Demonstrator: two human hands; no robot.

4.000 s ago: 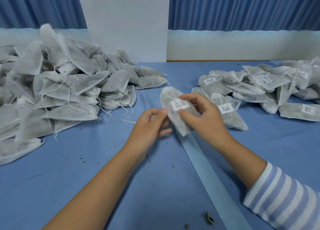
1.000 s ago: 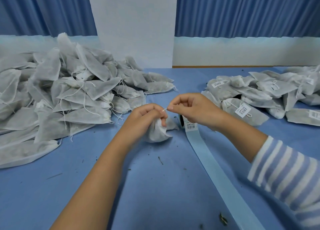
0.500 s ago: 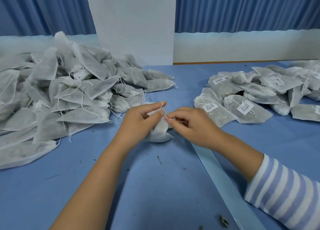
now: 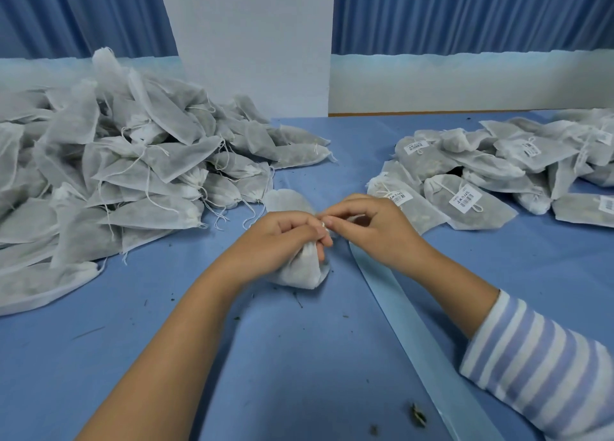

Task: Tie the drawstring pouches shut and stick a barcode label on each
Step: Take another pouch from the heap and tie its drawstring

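A white drawstring pouch (image 4: 300,271) stands on the blue table (image 4: 133,341) in the middle. My left hand (image 4: 282,238) grips its gathered neck from the left. My right hand (image 4: 368,228) pinches the thin white drawstring right at the neck, fingertips meeting those of the left hand. The string itself is mostly hidden between the fingers. A light-blue label backing strip (image 4: 422,351) runs from under my right hand toward the lower right; the roll is hidden.
A big heap of unlabelled pouches (image 4: 109,175) fills the left side. Labelled pouches (image 4: 498,175) lie in a pile at the right. One more pouch (image 4: 287,200) lies just behind my hands. Plant crumbs (image 4: 417,417) dot the cloth.
Four seconds ago I held a labelled pouch; it now lies in the right pile. Since a second ago my hands have closed together at the new pouch's neck, working the drawstring.
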